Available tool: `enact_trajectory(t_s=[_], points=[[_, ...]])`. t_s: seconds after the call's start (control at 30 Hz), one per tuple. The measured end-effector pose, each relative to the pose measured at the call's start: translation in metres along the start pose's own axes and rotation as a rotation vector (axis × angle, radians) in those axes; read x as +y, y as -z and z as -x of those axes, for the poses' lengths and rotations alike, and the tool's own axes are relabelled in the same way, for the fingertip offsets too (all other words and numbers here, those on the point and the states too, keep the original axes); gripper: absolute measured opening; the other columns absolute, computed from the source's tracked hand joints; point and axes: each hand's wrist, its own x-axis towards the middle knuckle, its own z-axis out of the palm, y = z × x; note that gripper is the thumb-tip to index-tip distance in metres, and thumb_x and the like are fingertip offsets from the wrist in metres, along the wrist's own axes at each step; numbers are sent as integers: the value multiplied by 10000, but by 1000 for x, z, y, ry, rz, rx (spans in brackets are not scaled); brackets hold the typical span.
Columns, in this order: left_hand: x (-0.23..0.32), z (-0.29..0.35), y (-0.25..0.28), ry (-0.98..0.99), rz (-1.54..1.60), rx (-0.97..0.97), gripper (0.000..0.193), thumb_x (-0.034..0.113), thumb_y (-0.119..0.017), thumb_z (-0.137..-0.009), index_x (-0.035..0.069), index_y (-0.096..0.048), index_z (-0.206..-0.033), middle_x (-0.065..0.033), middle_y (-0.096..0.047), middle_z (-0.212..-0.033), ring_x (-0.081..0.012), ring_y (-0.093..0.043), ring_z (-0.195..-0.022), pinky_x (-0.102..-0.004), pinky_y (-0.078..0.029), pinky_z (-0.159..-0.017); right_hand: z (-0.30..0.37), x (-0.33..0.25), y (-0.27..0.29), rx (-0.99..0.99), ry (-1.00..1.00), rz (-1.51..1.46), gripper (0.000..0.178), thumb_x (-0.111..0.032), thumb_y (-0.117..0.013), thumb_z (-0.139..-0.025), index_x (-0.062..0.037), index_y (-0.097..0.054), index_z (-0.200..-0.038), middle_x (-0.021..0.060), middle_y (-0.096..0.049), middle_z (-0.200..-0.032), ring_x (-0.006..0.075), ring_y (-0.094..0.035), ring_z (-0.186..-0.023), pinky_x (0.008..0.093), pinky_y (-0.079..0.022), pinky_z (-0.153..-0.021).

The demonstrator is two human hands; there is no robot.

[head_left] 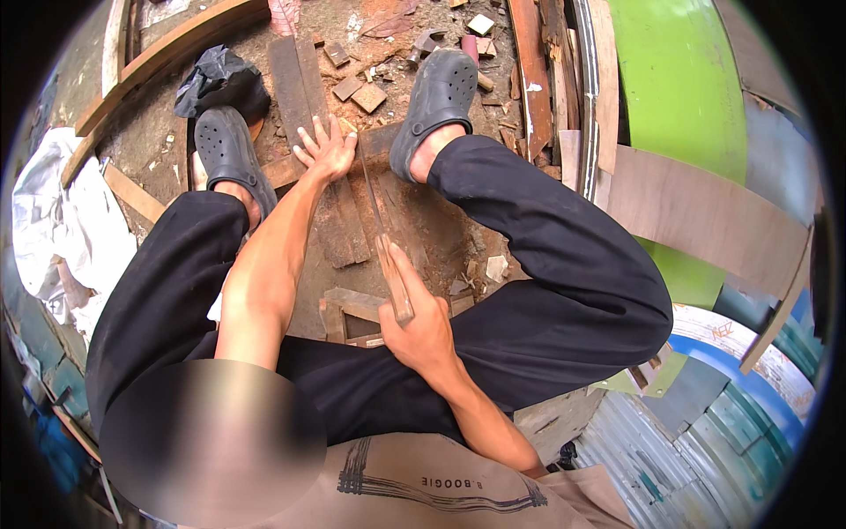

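My right hand [421, 331] is closed round the wooden handle [393, 280] of a hand saw. Its narrow blade [371, 189] runs forward from the grip, edge-on, and its far end reaches the wood beside my left hand [330, 153]. That left hand lies with fingers spread over the wood, just left of the blade. Under and beyond it stretches a brown plank [293, 84], resting across a wooden crosspiece [280, 171]. A pale end of wood [348, 126] shows at the fingertips. My feet, in dark clogs, are planted on either side.
Small cut wood blocks [370, 97] lie scattered beyond my hands. A crumpled black plastic bag [222, 84] is by my left foot, with white cloth [66, 220] farther left. Long timbers [531, 79] and a green panel [679, 88] are on the right. A small wooden frame [335, 313] sits near me.
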Motion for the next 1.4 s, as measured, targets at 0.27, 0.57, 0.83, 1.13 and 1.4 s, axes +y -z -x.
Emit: enact_trajectory(t_s=[0.27,0.57,0.83,1.13,1.4], points=[[-15,-10,-3,-80,-26,-15,835,543,-393,-1030,192,18,-1667,-136,144,-1729,-479,233,-1534,-686,115,-1181,-33,6,-11,-76,-195,-24,746,-22,-589,-828,-74,-417,-1552,284,-637,-1297,463,-694,-988,461,-570,-851],[-17,-12,-1,-136,-24,-3,844,534,-422,-1033,210,30,-1667,-85,70,-1746,-435,177,-1563,-693,97,-1185,-55,47,-25,-7,-179,-33,724,-37,-603,-824,-63,-444,-1530,281,-679,-1186,463,-705,-926,450,-569,-813],[-25,6,7,-204,-40,62,806,497,-478,-1019,178,-120,-1666,-104,1,-1745,-394,110,-1585,-677,81,-1201,-18,-6,13,-71,-227,-69,681,-58,-612,-832,-89,-501,-1503,276,-690,-1217,388,-706,-1110,417,-542,-934],[-4,53,11,-155,-230,154,698,481,-521,-1011,292,-273,-1635,-85,-130,-1734,-353,-70,-1597,-650,-56,-1246,-36,-3,4,-79,-198,87,694,-45,-600,-850,-79,-456,-1528,280,-652,-1292,425,-699,-1071,437,-556,-879],[0,67,19,-46,-190,141,736,440,-551,-1017,315,-199,-1652,-80,-90,-1739,-373,-96,-1589,-632,-173,-1238,-1,-11,10,-114,9,149,695,6,-550,-842,-56,-449,-1527,247,-598,-1409,410,-642,-1207,424,-536,-968]])
